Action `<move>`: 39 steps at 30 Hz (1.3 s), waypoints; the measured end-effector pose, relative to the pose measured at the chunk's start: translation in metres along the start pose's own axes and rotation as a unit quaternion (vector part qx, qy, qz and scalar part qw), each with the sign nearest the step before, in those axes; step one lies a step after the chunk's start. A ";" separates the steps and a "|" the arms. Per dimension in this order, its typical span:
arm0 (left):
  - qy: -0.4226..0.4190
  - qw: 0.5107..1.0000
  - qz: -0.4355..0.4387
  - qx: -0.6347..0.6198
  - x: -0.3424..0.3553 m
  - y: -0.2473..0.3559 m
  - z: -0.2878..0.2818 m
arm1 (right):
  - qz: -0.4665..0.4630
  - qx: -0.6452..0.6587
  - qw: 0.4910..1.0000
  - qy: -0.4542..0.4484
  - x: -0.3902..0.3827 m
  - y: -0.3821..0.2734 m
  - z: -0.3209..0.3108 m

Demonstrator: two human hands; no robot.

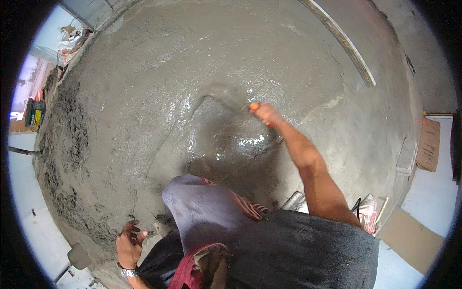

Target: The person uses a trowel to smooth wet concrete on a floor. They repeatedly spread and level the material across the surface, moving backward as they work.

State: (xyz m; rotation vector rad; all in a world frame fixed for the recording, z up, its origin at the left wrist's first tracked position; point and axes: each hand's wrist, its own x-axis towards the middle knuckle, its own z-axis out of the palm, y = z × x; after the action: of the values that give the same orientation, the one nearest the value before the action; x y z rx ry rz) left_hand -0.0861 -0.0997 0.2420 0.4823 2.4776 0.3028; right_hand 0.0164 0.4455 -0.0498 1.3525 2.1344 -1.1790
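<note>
My right hand (pixel 266 113) is wrapped round the orange handle of a trowel (pixel 224 95). The trowel's blade, coated in grey mortar and slightly blurred, lies against the wet cement surface (pixel 159 72) in front of me. Below the blade, the cement looks smoother and shines with water. At the lower left, my left hand (pixel 130 243) has dark smears on its fingertips and holds nothing. Its fingers are loosely bent, with the thumb apart, beside my knee and over the cement's near left part. A metal watch sits on that wrist.
A long straight bar (pixel 344 43) lies on the cement at the far right. Rougher, crumbly mortar (pixel 65 139) borders the left side, with a dark bucket (pixel 34 114) beyond it. Flattened cardboard (pixel 411 239) and a white-and-red bag (pixel 368 214) lie at the near right.
</note>
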 end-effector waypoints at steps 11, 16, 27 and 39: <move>0.020 1.000 0.003 -0.009 -0.009 0.011 0.005 | -0.003 0.205 0.959 0.194 0.041 -0.001 -0.106; 0.015 1.000 0.010 -0.006 -0.005 0.008 0.006 | -0.290 -0.004 0.955 0.057 -0.005 -0.023 0.058; 0.024 0.999 -0.005 0.034 -0.008 0.011 0.002 | -0.235 -0.141 0.953 -0.127 -0.051 -0.144 0.223; 0.064 0.997 -0.044 0.015 -0.050 0.003 0.001 | -0.006 0.273 0.951 0.148 0.082 -0.126 -0.007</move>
State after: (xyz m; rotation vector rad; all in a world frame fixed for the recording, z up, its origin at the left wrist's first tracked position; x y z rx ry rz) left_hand -0.0470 -0.1170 0.2673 0.3737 2.6228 0.2689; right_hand -0.1310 0.4727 -0.0420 1.8486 2.0873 -1.7575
